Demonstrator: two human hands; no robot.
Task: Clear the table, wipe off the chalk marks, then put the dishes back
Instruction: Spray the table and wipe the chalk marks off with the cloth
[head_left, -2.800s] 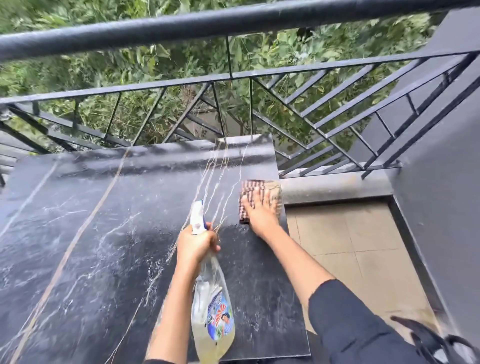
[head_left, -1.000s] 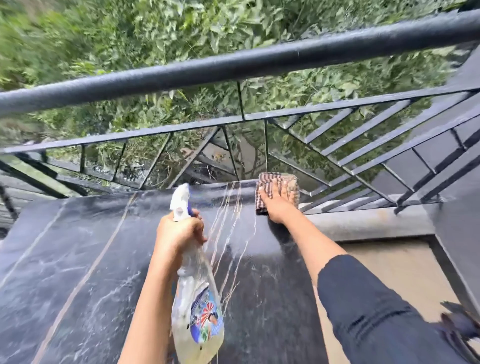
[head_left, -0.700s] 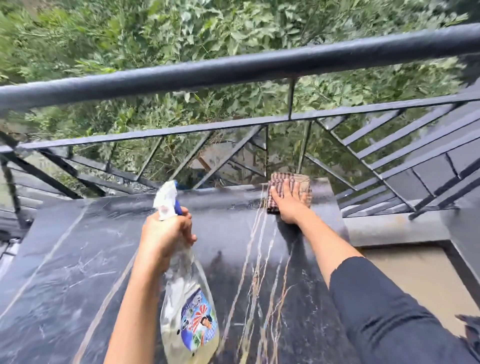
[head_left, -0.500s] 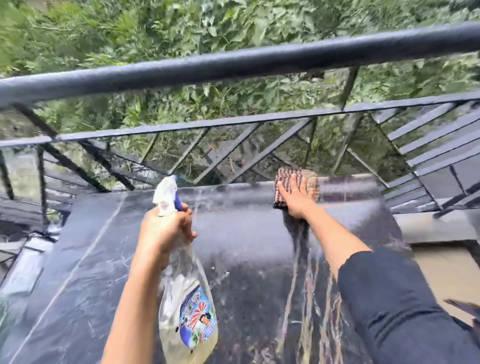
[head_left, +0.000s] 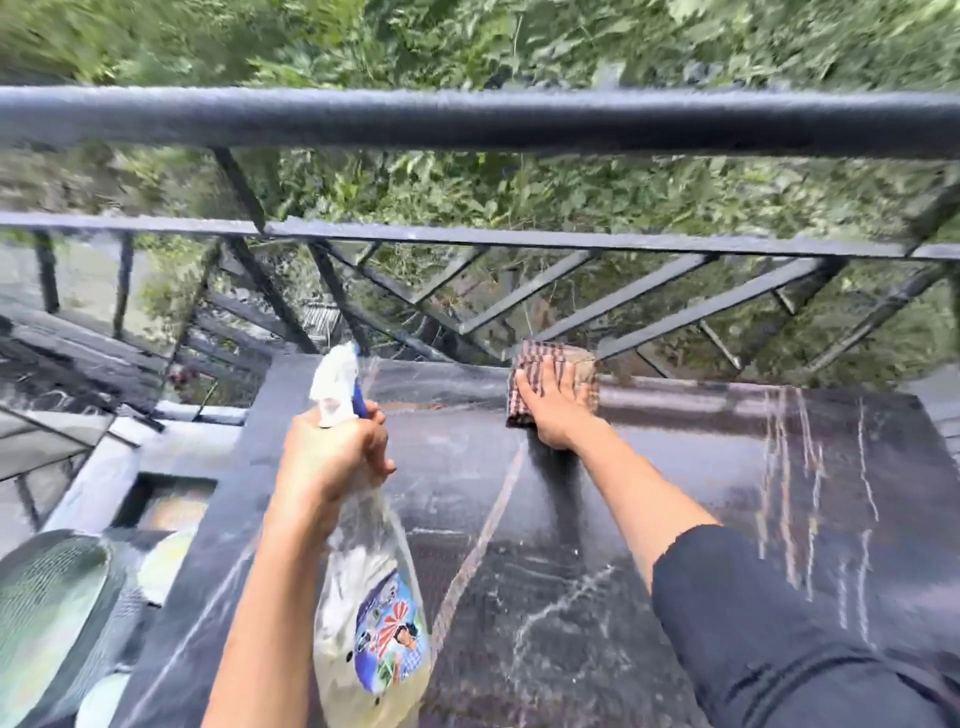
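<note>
In the head view, the right hand (head_left: 553, 410) lies flat, fingers straight, on the checked cloth (head_left: 545, 358). The cloth sits right at the far edge of the dark table (head_left: 675, 493), in the upper middle of the frame. The black railing (head_left: 467, 122) stands just behind that edge. The left hand (head_left: 332, 457) is wrapped round the spray bottle (head_left: 371, 613) in the lower middle. The table's left edge runs down beside a grey mesh chair (head_left: 47, 613).

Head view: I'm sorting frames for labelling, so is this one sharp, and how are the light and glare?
Head view: motion blur smears the foliage and the veins of the table; the bottle and cloth are soft but readable; light is even daylight with no hard shadows; a pale sheen lies on the table's far strip beside the cloth.
</note>
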